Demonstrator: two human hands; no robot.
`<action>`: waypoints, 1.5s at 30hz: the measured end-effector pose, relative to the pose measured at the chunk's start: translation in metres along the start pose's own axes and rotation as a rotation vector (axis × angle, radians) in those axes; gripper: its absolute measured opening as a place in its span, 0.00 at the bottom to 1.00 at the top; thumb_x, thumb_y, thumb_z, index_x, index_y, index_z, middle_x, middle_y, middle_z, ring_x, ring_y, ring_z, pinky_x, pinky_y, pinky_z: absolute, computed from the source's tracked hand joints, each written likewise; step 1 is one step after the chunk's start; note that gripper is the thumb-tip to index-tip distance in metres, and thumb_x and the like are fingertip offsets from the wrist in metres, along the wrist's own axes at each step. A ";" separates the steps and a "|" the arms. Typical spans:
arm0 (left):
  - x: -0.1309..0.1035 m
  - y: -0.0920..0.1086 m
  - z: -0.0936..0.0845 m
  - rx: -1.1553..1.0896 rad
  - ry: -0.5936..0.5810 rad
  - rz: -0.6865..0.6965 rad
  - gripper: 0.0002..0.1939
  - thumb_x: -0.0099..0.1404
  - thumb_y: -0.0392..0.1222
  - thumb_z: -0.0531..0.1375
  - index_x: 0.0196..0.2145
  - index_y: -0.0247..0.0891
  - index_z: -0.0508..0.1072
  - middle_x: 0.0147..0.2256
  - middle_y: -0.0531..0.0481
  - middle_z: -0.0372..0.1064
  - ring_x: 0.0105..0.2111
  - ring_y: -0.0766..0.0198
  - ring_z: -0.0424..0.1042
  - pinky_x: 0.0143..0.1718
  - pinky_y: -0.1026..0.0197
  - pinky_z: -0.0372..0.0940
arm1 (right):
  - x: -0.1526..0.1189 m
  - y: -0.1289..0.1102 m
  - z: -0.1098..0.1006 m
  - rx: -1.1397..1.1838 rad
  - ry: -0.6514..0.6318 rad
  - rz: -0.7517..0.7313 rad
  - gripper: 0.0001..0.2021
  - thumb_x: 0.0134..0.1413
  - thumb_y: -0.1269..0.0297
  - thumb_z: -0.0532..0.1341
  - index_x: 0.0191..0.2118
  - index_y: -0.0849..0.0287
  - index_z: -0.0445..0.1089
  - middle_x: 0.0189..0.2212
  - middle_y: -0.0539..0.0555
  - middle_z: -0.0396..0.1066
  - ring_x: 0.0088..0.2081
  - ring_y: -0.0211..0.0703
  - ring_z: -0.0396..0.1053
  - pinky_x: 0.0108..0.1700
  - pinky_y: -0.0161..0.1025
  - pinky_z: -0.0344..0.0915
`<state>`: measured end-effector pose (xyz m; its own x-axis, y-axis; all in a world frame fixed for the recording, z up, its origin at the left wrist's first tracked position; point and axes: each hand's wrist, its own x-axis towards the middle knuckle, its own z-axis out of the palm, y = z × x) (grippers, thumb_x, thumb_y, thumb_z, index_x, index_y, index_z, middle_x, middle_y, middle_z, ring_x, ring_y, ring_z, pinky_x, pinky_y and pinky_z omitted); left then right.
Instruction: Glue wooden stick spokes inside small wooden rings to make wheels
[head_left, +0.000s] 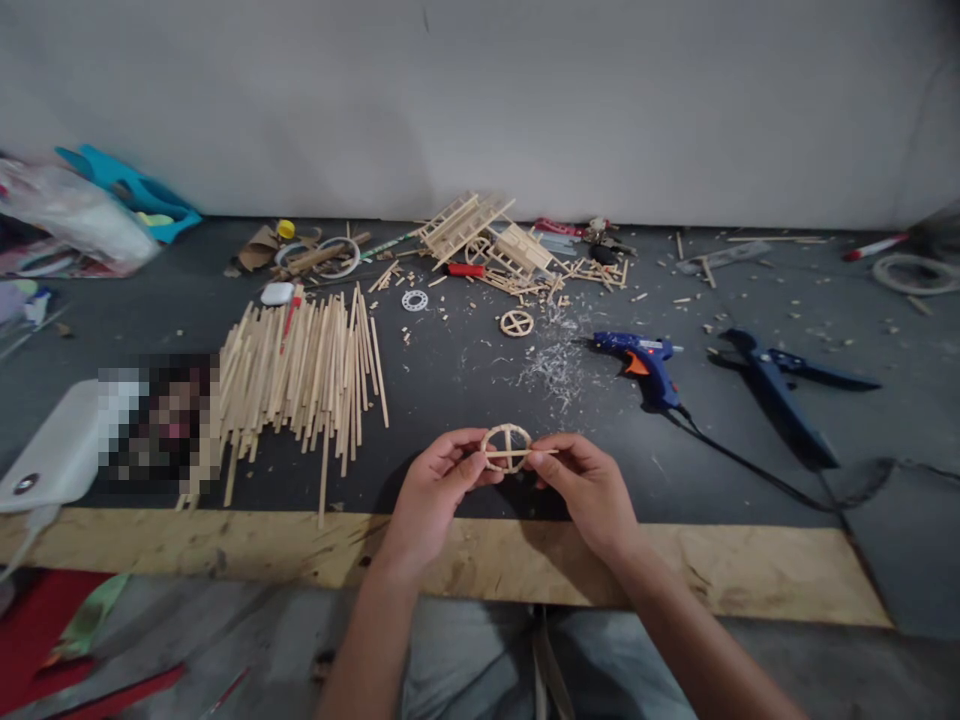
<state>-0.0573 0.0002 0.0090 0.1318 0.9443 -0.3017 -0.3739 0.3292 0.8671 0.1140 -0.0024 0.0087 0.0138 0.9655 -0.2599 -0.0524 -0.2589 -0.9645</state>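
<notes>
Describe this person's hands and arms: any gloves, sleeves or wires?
Both the left hand and right hand are ungloved, with no ring visible, though some fingers are partly hidden. The left forearm and right forearm are bare where visible: no sleeve, watch, wire or marking shows.

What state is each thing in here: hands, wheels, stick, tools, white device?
Held wheel, upright spoke in place
Crossing stick, laid across the wheel, right end past the rim
Left hand, closed on the wheel's rim
Right hand, pinching the stick
Second wheel, lying flat, spokes crossed
Glue gun, on its side, cord attached
Blue cutter, lying with handles spread
White device, cable plugged in
</notes>
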 end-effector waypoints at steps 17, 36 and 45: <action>0.000 0.001 -0.001 0.026 -0.029 -0.056 0.12 0.56 0.38 0.64 0.39 0.34 0.73 0.33 0.48 0.75 0.29 0.68 0.74 0.34 0.64 0.70 | -0.004 0.004 0.002 -0.279 0.001 -0.271 0.05 0.52 0.63 0.60 0.32 0.56 0.73 0.29 0.51 0.69 0.28 0.36 0.65 0.30 0.33 0.61; -0.001 0.005 0.000 -0.045 -0.104 -0.061 0.10 0.57 0.36 0.63 0.39 0.34 0.74 0.32 0.47 0.75 0.32 0.65 0.75 0.35 0.64 0.71 | -0.003 -0.007 -0.003 -0.397 -0.050 -0.334 0.05 0.53 0.66 0.59 0.32 0.55 0.73 0.29 0.50 0.69 0.31 0.37 0.64 0.33 0.34 0.60; -0.002 0.004 0.000 -0.060 -0.070 -0.070 0.11 0.56 0.36 0.64 0.39 0.34 0.74 0.33 0.47 0.75 0.31 0.65 0.74 0.36 0.62 0.71 | -0.003 -0.010 0.001 -0.423 -0.051 -0.311 0.06 0.52 0.63 0.59 0.32 0.56 0.72 0.29 0.52 0.69 0.30 0.39 0.65 0.33 0.36 0.62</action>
<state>-0.0592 -0.0006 0.0134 0.2227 0.9173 -0.3302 -0.4158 0.3957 0.8189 0.1134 -0.0032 0.0188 -0.0851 0.9958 0.0340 0.3539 0.0621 -0.9332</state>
